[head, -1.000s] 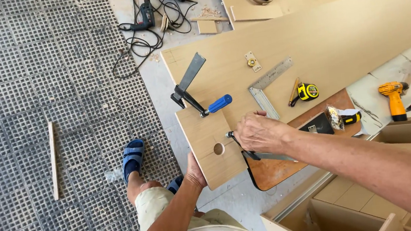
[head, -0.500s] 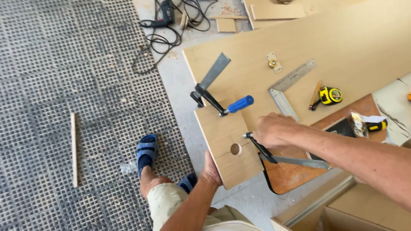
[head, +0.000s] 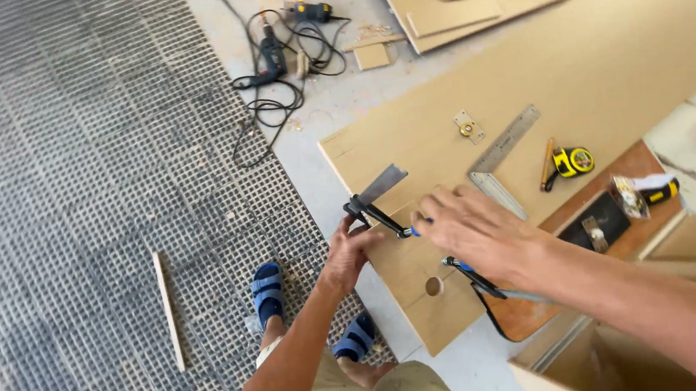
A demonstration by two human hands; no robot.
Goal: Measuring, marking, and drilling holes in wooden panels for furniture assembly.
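A small plywood board [head: 426, 314] with a round hole [head: 433, 286] lies on the end of a long plywood panel [head: 572, 67]. A black bar clamp [head: 374, 210] with a blue handle grips its upper edge. My left hand [head: 351, 252] holds that clamp's lower jaw at the board's left edge. My right hand [head: 475, 230] is wrapped over the clamp's blue handle, hiding most of it. A second black and blue clamp [head: 474, 277] sits just under my right wrist, on the board's right edge.
On the panel lie a metal square [head: 502, 155], a yellow tape measure [head: 573, 161], a pencil [head: 548, 163] and a small hinge plate [head: 468, 126]. Corded drills [head: 273, 55] lie on the floor behind. A wooden strip [head: 167, 310] rests on the grid mat. My sandalled feet [head: 268, 293] stand below the board.
My left hand has moved from the small board's lower edge up to the upper clamp. My right hand has left the lower clamp and closed over the upper clamp's blue handle.
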